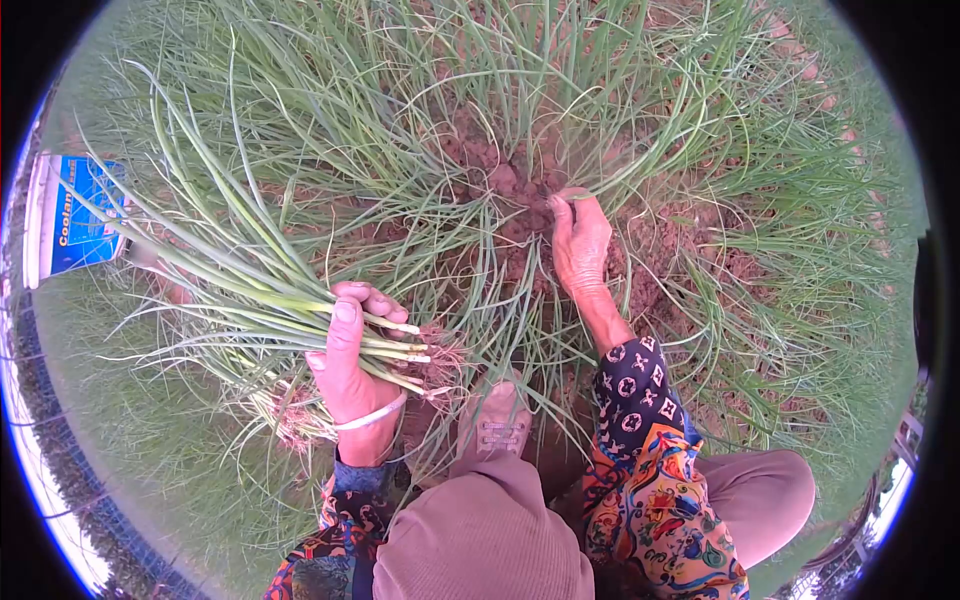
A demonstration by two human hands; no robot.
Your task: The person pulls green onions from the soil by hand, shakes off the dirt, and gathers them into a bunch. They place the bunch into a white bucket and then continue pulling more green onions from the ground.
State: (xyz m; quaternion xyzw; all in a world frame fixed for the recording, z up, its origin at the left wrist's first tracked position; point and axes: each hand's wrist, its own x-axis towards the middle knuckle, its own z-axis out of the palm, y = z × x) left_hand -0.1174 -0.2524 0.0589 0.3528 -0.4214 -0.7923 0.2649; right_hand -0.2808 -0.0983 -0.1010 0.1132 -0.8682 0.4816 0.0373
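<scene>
My left hand [345, 365] is wrapped round a bunch of spring onions [290, 300]. Their white, rooted ends poke out to the right of my fingers, and the long green leaves fan out to the upper left. A white band circles that wrist. Down at the brown soil [510, 185], among the bases of growing spring onions [530, 90], is my right hand [580, 235]. Its fingers are curled and pinched together; whatever lies between them is hidden. More pulled spring onions with roots [297, 415] lie below and left of my left hand.
A white bucket with a blue "Coolant" label [85, 215] stands at the far left. Dense green leaves surround me on both sides. My shoe [497, 420] is planted between my hands, and my bent knee [765, 495] is at the lower right.
</scene>
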